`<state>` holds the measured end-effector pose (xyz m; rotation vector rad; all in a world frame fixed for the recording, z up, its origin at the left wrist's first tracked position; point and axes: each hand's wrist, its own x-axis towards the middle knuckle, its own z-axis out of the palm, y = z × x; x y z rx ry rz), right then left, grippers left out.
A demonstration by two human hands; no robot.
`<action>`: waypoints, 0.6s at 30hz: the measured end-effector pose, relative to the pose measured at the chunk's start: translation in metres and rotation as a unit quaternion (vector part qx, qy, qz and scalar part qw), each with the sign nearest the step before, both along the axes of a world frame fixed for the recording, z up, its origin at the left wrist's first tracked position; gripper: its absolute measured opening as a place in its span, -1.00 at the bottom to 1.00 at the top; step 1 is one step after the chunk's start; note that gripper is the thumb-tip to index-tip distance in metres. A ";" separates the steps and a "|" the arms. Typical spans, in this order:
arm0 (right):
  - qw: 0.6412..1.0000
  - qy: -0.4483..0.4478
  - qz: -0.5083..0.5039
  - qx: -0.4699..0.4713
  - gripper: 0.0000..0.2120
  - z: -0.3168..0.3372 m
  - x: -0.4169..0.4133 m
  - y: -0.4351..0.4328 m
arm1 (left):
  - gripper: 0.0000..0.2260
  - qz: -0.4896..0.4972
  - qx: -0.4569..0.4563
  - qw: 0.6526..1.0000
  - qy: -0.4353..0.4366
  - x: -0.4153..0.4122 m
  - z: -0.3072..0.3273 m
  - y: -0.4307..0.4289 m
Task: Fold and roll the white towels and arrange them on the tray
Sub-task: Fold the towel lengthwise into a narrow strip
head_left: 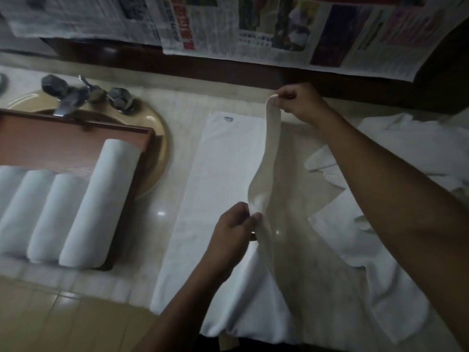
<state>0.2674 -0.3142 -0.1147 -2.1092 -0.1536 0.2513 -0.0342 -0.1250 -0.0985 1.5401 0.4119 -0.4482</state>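
Fingers point(255, 216) of left hand point(234, 226) pinch the towel point(269, 153) edge at 6 o'clock; right hand point(300, 104) pinches the same edge at 12. Edge raised off counter point(162, 219). Tray point(63, 138), 9 o'clock, holds rolled towels point(99, 204).

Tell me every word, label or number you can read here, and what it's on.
None can be read.
Newspaper sheets along the top: headlines and columns of print, all too blurred to read.
Small dark label on the white towel lying flat: too small to read.
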 end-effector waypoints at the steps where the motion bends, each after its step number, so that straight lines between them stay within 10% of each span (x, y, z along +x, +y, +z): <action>1: 1.000 -0.020 0.003 -0.021 -0.79 -0.002 0.004 0.017 | -0.85 0.016 -0.023 1.000 0.010 0.001 0.001 0.014; 12: 0.987 -0.044 0.051 -0.149 -0.77 -0.055 0.020 0.167 | -0.74 0.131 0.039 0.986 0.098 0.007 -0.044 0.139; 18: 0.983 -0.065 0.008 -0.169 -0.73 -0.086 0.012 0.183 | -0.78 0.038 0.145 0.985 0.086 0.015 -0.065 0.163</action>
